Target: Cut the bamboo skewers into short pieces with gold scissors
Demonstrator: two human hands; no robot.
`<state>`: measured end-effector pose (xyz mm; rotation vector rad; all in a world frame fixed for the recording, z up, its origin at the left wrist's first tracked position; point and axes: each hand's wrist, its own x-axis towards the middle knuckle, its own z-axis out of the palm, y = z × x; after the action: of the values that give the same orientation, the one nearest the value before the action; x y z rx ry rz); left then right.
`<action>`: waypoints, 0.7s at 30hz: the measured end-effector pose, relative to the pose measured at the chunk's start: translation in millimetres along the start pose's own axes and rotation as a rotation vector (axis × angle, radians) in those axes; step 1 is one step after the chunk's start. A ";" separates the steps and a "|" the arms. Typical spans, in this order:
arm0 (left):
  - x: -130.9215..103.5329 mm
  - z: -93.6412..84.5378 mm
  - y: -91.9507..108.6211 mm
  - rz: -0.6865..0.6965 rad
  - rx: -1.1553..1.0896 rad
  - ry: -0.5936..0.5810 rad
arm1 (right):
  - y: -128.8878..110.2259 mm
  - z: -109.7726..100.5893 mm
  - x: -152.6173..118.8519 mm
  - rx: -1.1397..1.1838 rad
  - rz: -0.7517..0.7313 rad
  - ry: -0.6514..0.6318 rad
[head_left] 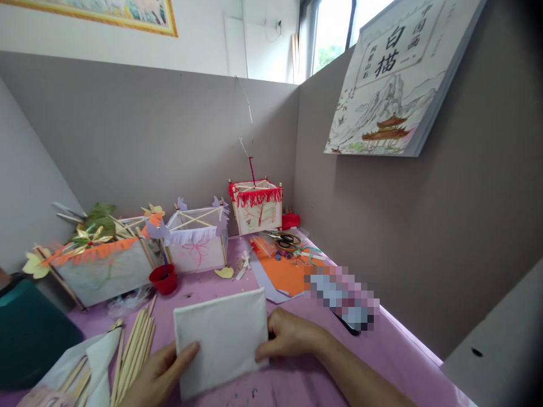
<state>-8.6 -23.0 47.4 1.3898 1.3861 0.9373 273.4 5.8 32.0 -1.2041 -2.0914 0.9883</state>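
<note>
A white cloth- or paper-covered rectangular panel (224,339) is held tilted upright just above the table, between my two hands. My left hand (163,362) grips its lower left edge, thumb across the front and fingers behind it. At the right edge, my right hand (292,333) is closed on the panel with its thumb on the front and the other fingers curled at the side. What lies behind the panel is hidden. Beside my left hand lies a bundle of thin wooden sticks (134,350).
Decorated lanterns stand at the back: one orange-fringed (110,271), one lilac-fringed (199,249), one red-fringed (258,215). A red cup (163,280), scissors (286,242), orange paper (282,271) and a phone (348,305) lie around the pink tabletop (322,362). Grey partitions (169,130) enclose it.
</note>
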 end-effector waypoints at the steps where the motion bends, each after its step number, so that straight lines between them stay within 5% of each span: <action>1: 2.4 -4.6 -3.5 0.058 0.015 0.043 | 0.3 2.7 4.1 -0.023 0.003 0.063; 4: 9.6 -17.0 -13.4 0.181 0.150 0.144 | 1.0 12.2 14.6 -0.079 0.008 0.215; 14: 12.7 -10.1 -22.0 0.215 0.597 0.145 | 3.7 26.0 14.0 -0.104 -0.029 0.191; 18: 12.9 -16.5 -22.3 0.176 0.520 0.218 | 1.0 23.4 12.6 0.033 -0.040 0.087; 21: 13.6 -22.1 -23.5 0.142 0.345 0.041 | 2.3 23.2 10.3 0.139 -0.048 -0.038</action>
<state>-35.4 -8.9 29.8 1.7534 1.5489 0.8472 252.7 8.1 17.3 -1.0690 -2.0337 1.1232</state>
